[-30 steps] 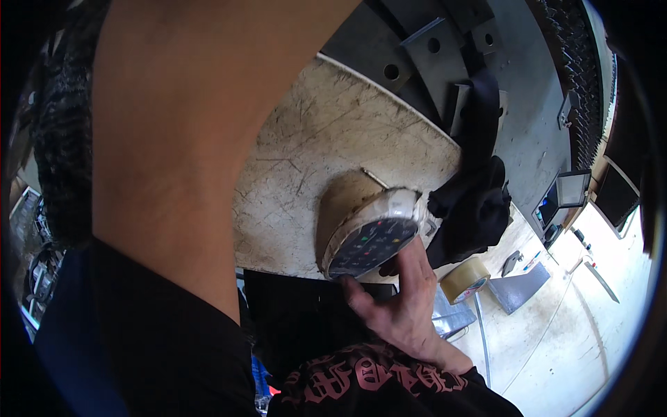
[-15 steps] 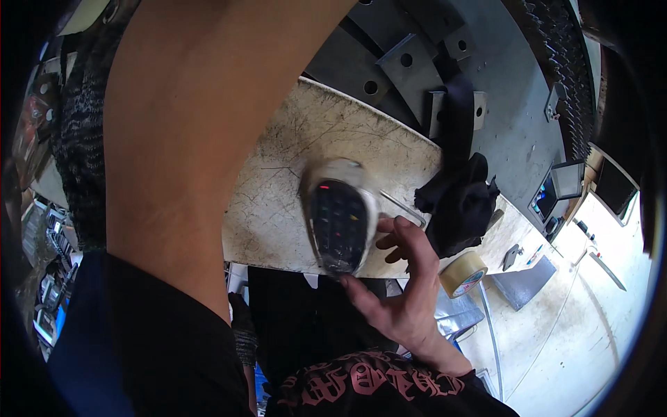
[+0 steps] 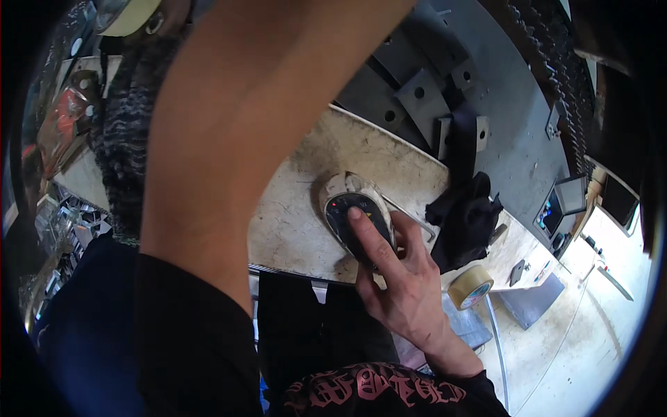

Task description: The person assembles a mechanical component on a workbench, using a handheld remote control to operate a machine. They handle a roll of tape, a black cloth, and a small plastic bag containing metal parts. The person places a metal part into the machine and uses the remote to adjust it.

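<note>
A dark oval keypad device [image 3: 340,217] in a worn, pale casing rests on the scuffed bench [image 3: 299,229], a small red light showing near its top. My right hand [image 3: 406,285] is closed around its near end and right side. The index finger lies across the dark keypad, its tip touching the upper part and covering some keys. Rising from the lower left, my left forearm [image 3: 208,153] crosses the view and runs out at the top, so the left hand is out of sight. A thin bent metal rod [image 3: 410,214] lies beside the device.
Crumpled black cloth [image 3: 465,222] and a roll of tape [image 3: 470,286] lie to the right. Flat metal plates with holes [image 3: 425,101] are stacked beyond the bench on a grey surface. Toothed blades [image 3: 556,83] line the far right. Dark knitted fabric [image 3: 125,132] is at left.
The right index finger has come down onto the keypad and the hand has closed in around the device. The device, blurred before, is now steady and farther from the bench's near edge.
</note>
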A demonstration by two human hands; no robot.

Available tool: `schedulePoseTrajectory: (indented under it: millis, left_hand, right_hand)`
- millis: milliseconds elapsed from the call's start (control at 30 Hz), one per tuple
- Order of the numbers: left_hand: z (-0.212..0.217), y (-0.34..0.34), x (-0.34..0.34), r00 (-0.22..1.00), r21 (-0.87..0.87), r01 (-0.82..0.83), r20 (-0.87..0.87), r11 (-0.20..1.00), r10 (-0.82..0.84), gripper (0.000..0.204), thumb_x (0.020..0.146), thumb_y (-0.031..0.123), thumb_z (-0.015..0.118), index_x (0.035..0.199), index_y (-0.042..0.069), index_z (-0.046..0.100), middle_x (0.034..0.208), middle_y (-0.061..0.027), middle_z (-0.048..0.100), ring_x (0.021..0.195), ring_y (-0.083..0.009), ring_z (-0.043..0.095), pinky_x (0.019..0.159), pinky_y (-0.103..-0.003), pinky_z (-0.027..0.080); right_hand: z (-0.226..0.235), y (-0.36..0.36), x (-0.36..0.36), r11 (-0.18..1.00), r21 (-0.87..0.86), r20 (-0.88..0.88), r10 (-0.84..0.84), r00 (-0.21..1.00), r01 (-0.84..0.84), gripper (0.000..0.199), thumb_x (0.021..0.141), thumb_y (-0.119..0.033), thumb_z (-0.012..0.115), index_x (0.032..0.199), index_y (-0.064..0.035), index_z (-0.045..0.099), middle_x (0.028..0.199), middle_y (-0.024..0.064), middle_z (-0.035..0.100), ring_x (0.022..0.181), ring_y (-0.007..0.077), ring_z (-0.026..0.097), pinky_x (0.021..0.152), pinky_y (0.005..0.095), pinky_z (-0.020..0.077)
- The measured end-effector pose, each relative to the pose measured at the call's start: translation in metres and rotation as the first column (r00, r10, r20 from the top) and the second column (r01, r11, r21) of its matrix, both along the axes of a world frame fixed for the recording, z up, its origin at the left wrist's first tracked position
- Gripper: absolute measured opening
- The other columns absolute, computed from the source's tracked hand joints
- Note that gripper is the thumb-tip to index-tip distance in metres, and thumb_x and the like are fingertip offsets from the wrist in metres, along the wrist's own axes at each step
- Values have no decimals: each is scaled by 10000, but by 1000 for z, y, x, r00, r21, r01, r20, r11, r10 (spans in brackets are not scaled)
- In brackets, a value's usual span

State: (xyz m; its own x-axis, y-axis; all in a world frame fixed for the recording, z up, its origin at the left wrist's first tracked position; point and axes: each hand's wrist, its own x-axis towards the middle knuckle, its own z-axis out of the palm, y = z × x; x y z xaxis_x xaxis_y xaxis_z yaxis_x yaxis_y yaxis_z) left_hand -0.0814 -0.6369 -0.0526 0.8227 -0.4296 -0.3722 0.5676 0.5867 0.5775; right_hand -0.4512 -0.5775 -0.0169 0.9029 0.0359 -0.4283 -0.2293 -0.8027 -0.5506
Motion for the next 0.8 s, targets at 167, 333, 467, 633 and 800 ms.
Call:
schedulePoseTrajectory:
  millis: [167, 333, 467, 633, 800]
  left_hand:
    - [5, -4, 6, 1000, 4, 5, -7, 1000, -5, 131, 917, 126, 528, 974, 13, 562, 757, -132, 581, 625, -222, 585, 589, -368, 519]
    - [4, -13, 21, 999, 2, 32, -42, 999, -32, 129, 913, 115, 529, 984, 13, 565, 757, -136, 578, 619, -225, 580, 600, -375, 521]
    - [18, -30, 34, 956, 170, 25, -291, 985, 26, 114, 930, 151, 524, 941, 47, 572, 729, -94, 563, 563, -185, 540, 538, -339, 479]
    - [4, -27, 34, 986, 36, 164, -11, 986, -164, 152, 961, 203, 496, 896, 86, 568, 647, -62, 532, 499, -150, 503, 483, -301, 405]
    - [13, -7, 13, 989, 17, 136, -60, 991, -135, 139, 953, 203, 510, 928, 76, 560, 645, -65, 510, 458, -172, 471, 453, -299, 372]
  right_hand:
    - [11, 7, 8, 998, -51, -107, -39, 993, 34, 834, 651, -28, 676, 1437, -205, 460, 1150, 187, 524, 817, 336, 655, 709, 404, 580]
    - [14, 1, 16, 999, -49, -119, -4, 993, -2, 837, 657, -50, 680, 1442, -214, 442, 1120, 175, 544, 854, 345, 653, 737, 413, 573]
    - [18, 1, 18, 995, -81, -132, 42, 990, -53, 839, 678, -85, 687, 1457, -241, 415, 1132, 161, 546, 905, 353, 651, 755, 417, 574]
    - [14, -6, 12, 991, -87, -76, 97, 992, -104, 840, 727, -130, 673, 1485, -298, 354, 1125, 164, 520, 872, 324, 640, 625, 399, 587]
    - [41, -2, 30, 969, -203, 81, 162, 983, -143, 751, 715, -130, 727, 1417, -115, 458, 1330, 243, 467, 1132, 428, 536, 994, 467, 445]
